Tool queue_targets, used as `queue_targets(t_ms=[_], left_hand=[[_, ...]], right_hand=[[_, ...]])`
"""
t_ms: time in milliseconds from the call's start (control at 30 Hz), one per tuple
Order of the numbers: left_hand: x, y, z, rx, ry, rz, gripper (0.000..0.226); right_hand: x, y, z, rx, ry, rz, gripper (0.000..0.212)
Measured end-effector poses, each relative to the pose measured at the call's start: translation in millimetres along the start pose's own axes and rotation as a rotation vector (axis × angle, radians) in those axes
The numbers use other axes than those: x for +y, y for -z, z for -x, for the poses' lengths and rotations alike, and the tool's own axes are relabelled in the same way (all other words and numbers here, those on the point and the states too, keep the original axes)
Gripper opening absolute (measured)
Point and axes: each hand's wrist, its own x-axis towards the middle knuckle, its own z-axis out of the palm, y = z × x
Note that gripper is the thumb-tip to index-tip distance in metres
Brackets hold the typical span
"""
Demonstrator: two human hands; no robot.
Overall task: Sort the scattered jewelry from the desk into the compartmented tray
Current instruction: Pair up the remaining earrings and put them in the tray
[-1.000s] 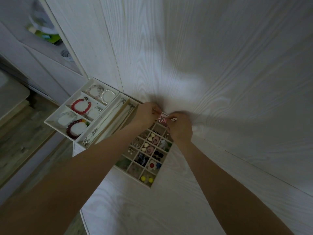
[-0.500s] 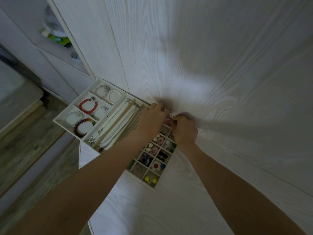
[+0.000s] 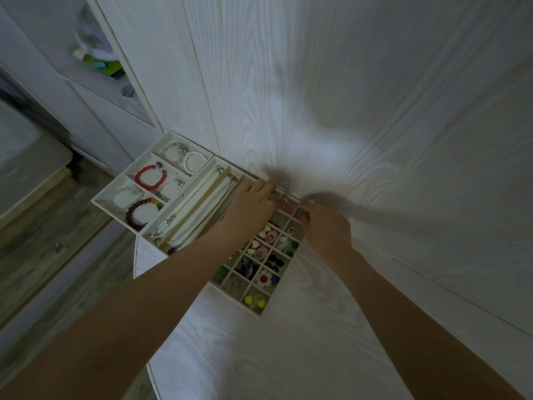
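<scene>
At the far end of the compartmented tray (image 3: 261,313) on the counter (image 3: 375,140), a pink jewelry piece (image 3: 286,204) lies in a cell between both hands. The left hand (image 3: 251,206) rests with straight fingers; the right hand (image 3: 326,229) is curled, its hold unclear, roughly equally near.

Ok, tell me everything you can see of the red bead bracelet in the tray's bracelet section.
The red bead bracelet is a closed ring of round, glossy, bright red beads with a small dark metallic charm at its far side. It lies flat in a middle compartment of the white tray, beside a paler bracelet. Neither hand touches it.
</scene>
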Motion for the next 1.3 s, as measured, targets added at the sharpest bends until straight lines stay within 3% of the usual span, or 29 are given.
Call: queue_targets(t_ms=[100,300,367,433,500,633,833,933,1000,1300], left_hand=[[-0.1,-0.1,0.0,0.001,-0.008,-0.030,0.031],[1.3,-2.8,-0.1,-0.009,0.007,-0.052,0.026],[0.3,-5.4,0.2,-0.015,0.012,-0.031,0.030],[-0.5,-6.4,0.8,-0.028,0.025,-0.012,0.034],[-0.5,-8.1,1.3,-0.044,0.031,-0.014,0.034],[3.3,-6.1,0.2,-0.061,0.033,-0.020,0.025],[7.9,-4.3,-2.1,-0.063,0.051,-0.011,0.014],[10.0,-7.1,-5.2,-0.163,0.097,0.005,0.024],[10.6,-6.0,-6.2,-0.210,0.119,0.002,0.029],[10.4,6.7,-3.3,-0.170,0.119,0.063,0.033]], right_hand=[[-1.8,-4.4,-2.9,0.017,0.079,0.188,0.031],[-13.9,-4.7,-16.9,0.014,0.120,0.226,0.025],[-16.9,-3.7,-14.8,0.068,0.192,0.256,0.013],[-18.0,-0.8,-10.1,0.137,0.234,0.267,0.036],[-13.9,-0.9,-9.5,0.122,0.237,0.227,0.046],[-16.5,4.6,-4.5,0.025,0.212,0.306,0.031],[-16.0,0.8,-8.4,0.101,0.213,0.294,0.026],[-16.0,2.6,-8.1,0.070,0.221,0.308,0.013],[-15.3,2.4,-8.7,-0.019,0.194,0.293,0.021],[-10.2,0.0,-15.9,-0.079,0.100,0.275,0.020]])
